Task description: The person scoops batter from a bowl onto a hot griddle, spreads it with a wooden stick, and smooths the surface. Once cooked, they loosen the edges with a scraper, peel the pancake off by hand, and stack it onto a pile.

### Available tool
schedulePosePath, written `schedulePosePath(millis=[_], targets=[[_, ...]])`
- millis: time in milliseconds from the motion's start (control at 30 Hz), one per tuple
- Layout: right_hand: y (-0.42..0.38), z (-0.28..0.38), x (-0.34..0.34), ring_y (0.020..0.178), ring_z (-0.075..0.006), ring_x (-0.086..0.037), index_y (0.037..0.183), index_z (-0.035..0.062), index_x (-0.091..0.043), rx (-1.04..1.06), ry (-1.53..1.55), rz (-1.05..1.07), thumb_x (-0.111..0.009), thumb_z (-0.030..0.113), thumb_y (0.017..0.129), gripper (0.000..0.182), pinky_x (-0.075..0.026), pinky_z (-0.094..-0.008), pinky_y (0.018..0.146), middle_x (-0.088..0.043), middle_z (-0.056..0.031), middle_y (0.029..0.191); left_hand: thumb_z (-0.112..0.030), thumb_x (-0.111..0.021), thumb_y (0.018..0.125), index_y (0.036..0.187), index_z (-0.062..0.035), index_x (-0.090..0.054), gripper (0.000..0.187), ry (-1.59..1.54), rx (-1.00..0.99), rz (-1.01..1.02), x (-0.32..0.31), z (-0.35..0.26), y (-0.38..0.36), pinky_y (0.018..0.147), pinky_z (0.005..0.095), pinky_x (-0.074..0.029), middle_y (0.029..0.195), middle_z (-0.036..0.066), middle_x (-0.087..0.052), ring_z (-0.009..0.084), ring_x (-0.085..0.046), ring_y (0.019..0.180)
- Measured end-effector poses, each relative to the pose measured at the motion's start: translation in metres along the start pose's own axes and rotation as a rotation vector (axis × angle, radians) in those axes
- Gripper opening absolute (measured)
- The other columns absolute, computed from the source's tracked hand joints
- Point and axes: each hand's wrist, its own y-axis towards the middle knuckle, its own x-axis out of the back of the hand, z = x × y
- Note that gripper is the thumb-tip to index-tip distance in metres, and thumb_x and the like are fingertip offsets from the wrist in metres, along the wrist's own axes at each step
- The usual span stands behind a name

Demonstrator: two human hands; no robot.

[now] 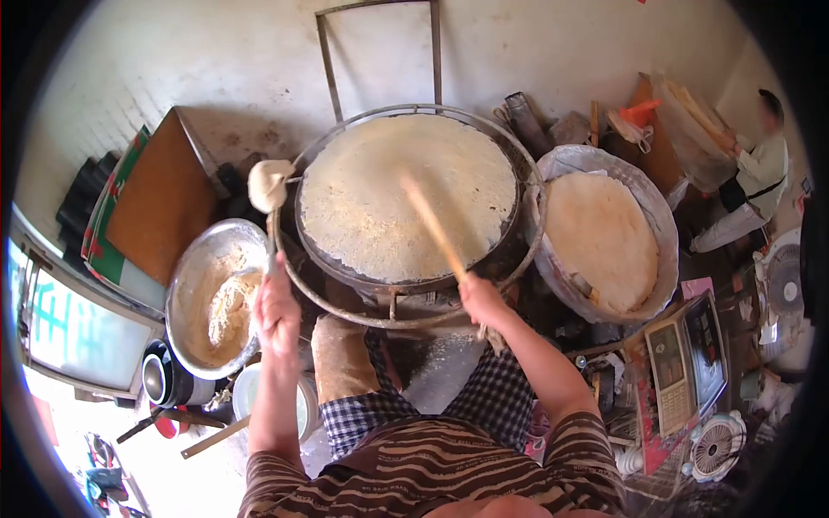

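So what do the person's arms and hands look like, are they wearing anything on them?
Both arms are bare from the short sleeves down. The shirt has brown and tan wavy stripes. The left hand and right hand wear no gloves. No watch or bracelet shows on either wrist.

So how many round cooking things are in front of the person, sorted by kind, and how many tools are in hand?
Round griddle with a thin pancake: 1
Lined basket of finished pancakes: 1
Metal batter bowl: 1
Wooden stick, right hand: 1
Batter-coated spreader, left hand: 1
Total: 5
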Motion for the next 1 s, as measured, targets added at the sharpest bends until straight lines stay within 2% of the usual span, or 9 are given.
schedulePosePath(millis=[167, 400, 533, 633, 733, 767, 800, 867, 1000], targets=[[0.04, 0.008, 0.0, 0.046, -0.0284, -0.061, 0.087, -0.0029, -0.053, -0.125, 0.065, -0.136, -0.045, 0.014, 0.085, 0.018, -0.049, -0.0404, 0.044, -0.061, -0.0184, 0.062, -0.005, -0.034, 0.095, 0.134, 0.0067, -0.03, 0.041, 0.285, -0.248, -0.103, -0.012, -0.062, -0.1, 0.034, 0.0185, -0.028, 0.069, -0.001, -0.034, 0.0041, -0.027, 0.044], [0.027, 0.049, -0.045, 0.043, -0.0251, -0.059, 0.084, -0.0025, -0.055, 0.138, -0.156, 0.315, -0.043, 0.011, 0.085, 0.018, -0.047, -0.0391, 0.042, -0.058, -0.0139, 0.056, -0.007, -0.036, 0.093, 0.113, 0.0123, -0.039, 0.028, 0.079, -0.164, -0.59, 0.012, -0.209, -0.183, 0.045, 0.0227, -0.042, 0.065, 0.001, -0.04, 0.0098, -0.041, 0.048], [-0.033, 0.017, -0.031, 0.037, -0.0174, -0.052, 0.086, 0.0004, -0.047, 0.132, 0.105, 0.441, -0.043, 0.018, 0.093, 0.019, -0.041, -0.0329, 0.035, -0.05, -0.0068, 0.05, -0.034, -0.042, 0.092, 0.112, 0.0126, -0.045, 0.051, 0.437, -0.339, -0.746, 0.014, -0.217, -0.201, 0.054, 0.0249, -0.049, 0.073, 0.007, -0.054, 0.0133, -0.052, 0.058], [-0.071, -0.038, -0.014, 0.036, -0.0138, -0.049, 0.1, 0.0027, -0.049, 0.032, 0.368, 0.243, -0.042, 0.018, 0.095, 0.018, -0.04, -0.0286, 0.035, -0.049, -0.0046, 0.051, -0.045, -0.04, 0.091, 0.113, 0.008, -0.051, 0.058, 0.618, -0.533, -0.901, 0.061, -0.251, -0.237, 0.054, 0.0241, -0.049, 0.077, 0.009, -0.057, 0.0139, -0.054, 0.062], [-0.103, -0.088, 0.023, 0.039, -0.013, -0.049, 0.129, 0.01, -0.043, -0.06, 0.47, 0.067, -0.036, 0.027, 0.098, 0.036, -0.042, -0.0272, 0.039, -0.05, -0.0038, 0.053, -0.044, -0.038, 0.095, 0.107, 0.0048, -0.054, 0.053, 0.608, -0.208, -0.834, 0.103, -0.249, -0.233, 0.051, 0.024, -0.047, 0.077, 0.009, -0.058, 0.0153, -0.056, 0.063], [-0.115, -0.09, 0.034, 0.042, -0.0111, -0.048, 0.137, 0.0135, -0.033, -0.092, 0.433, 0.048, -0.033, 0.032, 0.098, 0.043, -0.042, -0.026, 0.042, -0.05, -0.0036, 0.055, -0.041, -0.042, 0.095, 0.105, 0.0037, -0.056, 0.048, 1.429, -0.308, -0.834, 0.129, -0.245, -0.22, 0.054, 0.0256, -0.047, 0.076, 0.009, -0.059, 0.0169, -0.057, 0.066], [-0.123, -0.092, 0.044, 0.045, -0.0093, -0.048, 0.145, 0.017, -0.023, -0.119, 0.393, 0.029, -0.03, 0.037, 0.099, 0.051, -0.042, -0.0249, 0.046, -0.05, -0.0034, 0.057, -0.038, -0.045, 0.094, 0.105, 0.0024, -0.056, 0.043, 1.564, -0.34, -0.808, 0.139, -0.226, -0.192, 0.059, 0.0275, -0.048, 0.078, 0.009, -0.059, 0.019, -0.058, 0.07], [-0.123, -0.104, 0.051, 0.052, -0.0218, -0.057, 0.147, 0.0232, -0.015, -0.061, 0.01, -0.024, -0.036, 0.033, 0.096, 0.056, -0.047, -0.0362, 0.053, -0.057, -0.0117, 0.063, -0.033, -0.051, 0.093, 0.106, -0.0004, -0.055, 0.036, 1.144, -0.353, -0.817, 0.139, -0.176, -0.124, 0.071, 0.0317, -0.049, 0.084, 0.011, -0.059, 0.0234, -0.059, 0.08], [-0.113, -0.083, 0.053, 0.065, -0.0392, -0.062, 0.146, 0.0216, -0.018, 0.015, -0.592, -0.204, -0.043, 0.026, 0.092, 0.06, -0.048, -0.0495, 0.066, -0.063, -0.0215, 0.072, -0.034, -0.052, 0.093, 0.108, -0.0045, -0.048, 0.033, 1.194, -0.114, -0.795, 0.136, -0.135, -0.024, 0.084, 0.0396, -0.047, 0.101, 0.015, -0.056, 0.0287, -0.055, 0.094]])
